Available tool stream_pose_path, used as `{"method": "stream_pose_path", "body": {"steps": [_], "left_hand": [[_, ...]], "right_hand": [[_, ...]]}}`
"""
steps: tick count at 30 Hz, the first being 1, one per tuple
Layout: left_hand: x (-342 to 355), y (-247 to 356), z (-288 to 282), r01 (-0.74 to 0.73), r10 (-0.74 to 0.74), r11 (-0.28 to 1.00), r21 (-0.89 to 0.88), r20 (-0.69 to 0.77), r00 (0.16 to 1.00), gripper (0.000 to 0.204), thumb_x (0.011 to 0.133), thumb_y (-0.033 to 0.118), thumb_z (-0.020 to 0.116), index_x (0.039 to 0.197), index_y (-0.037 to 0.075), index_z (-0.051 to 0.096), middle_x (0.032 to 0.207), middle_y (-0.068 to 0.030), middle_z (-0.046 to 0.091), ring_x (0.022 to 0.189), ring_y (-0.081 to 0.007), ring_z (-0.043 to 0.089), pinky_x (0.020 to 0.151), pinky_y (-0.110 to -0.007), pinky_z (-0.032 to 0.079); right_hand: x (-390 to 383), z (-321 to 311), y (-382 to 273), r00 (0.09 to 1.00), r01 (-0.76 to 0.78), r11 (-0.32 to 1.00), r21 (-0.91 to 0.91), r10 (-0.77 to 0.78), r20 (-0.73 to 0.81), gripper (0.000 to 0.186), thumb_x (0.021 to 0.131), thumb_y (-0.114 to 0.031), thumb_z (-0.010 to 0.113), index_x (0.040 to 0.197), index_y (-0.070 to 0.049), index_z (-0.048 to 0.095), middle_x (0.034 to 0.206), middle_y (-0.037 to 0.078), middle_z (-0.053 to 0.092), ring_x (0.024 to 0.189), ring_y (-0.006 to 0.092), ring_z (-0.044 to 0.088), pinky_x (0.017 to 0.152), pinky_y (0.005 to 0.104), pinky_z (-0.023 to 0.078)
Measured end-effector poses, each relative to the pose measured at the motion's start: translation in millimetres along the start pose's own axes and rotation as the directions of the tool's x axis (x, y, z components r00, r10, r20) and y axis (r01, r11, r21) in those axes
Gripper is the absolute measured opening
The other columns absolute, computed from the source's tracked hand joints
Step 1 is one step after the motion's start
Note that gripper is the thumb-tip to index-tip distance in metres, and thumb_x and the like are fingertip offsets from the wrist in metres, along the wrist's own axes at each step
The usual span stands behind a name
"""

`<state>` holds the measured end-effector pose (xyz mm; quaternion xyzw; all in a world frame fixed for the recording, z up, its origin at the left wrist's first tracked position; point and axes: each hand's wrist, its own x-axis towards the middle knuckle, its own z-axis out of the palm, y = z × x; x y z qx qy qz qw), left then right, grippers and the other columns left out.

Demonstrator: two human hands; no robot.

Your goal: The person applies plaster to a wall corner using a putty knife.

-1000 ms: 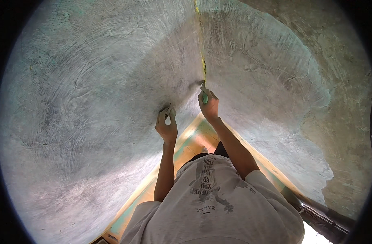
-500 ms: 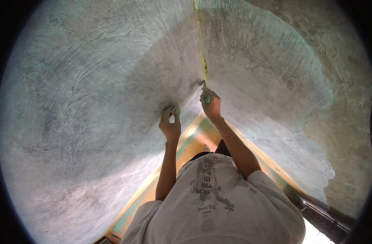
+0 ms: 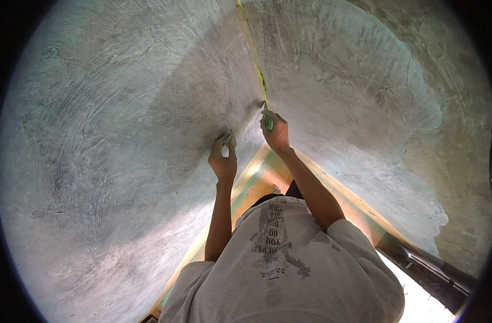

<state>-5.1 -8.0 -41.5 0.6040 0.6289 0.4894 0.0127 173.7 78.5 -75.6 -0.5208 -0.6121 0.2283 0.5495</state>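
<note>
Two grey plastered walls meet in a corner, and a yellow strip (image 3: pixel 260 72) runs down the seam. My right hand (image 3: pixel 276 133) is closed on a green-handled tool (image 3: pixel 269 124). Its narrow tip points up at the lower end of the yellow strip; whether it touches is too small to tell. Lower and to the left, my left hand (image 3: pixel 223 162) is by the left wall (image 3: pixel 111 161), thumb and fingertips pinched together in a ring. Something small with a dark tip shows at the pinch, but its kind cannot be made out.
Below the corner lies an orange-brown floor (image 3: pixel 268 175) with green and pale edging. At the lower right a dark beam-like edge (image 3: pixel 426 269) borders a bright opening. The right wall (image 3: pixel 353 107) has a ragged, browner patch on its far side.
The view has shifted slightly, the seam now slanting more to the left. My right hand with the green-handled tool sits a little higher and further left; my left hand keeps its pinch.
</note>
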Motion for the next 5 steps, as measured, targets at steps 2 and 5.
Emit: {"method": "stream_pose_path", "body": {"steps": [2, 5], "left_hand": [[0.3, 0.7, 1.1, -0.017, 0.017, 1.0, 0.014, -0.006, 1.0, 0.022, 0.088, 0.006, 0.077, 0.109, 0.004, 0.073, 0.11, -0.0172, 0.075, 0.1, -0.0341, 0.074, 0.084, -0.04, 0.058], [-4.0, 0.0, -0.5, 0.025, -0.025, 1.0, -0.014, 0.017, 1.0, 0.023, 0.088, 0.005, 0.076, 0.111, 0.004, 0.073, 0.114, -0.0169, 0.075, 0.102, -0.0339, 0.074, 0.087, -0.04, 0.058]], "right_hand": [[-5.2, -1.8, -0.7, 1.0, -0.015, 0.999, 0.032, 0.014, 0.017, 0.022, 0.088, -0.003, 0.071, 0.109, -0.003, 0.068, 0.087, 0.023, 0.069, 0.081, 0.0437, 0.069, 0.07, 0.0463, 0.056], [-5.0, -4.3, -6.0, 0.998, -0.027, 0.999, 0.026, 0.025, 0.054, 0.022, 0.089, -0.005, 0.071, 0.11, -0.004, 0.068, 0.092, 0.025, 0.071, 0.084, 0.0431, 0.07, 0.072, 0.0457, 0.057]]}}
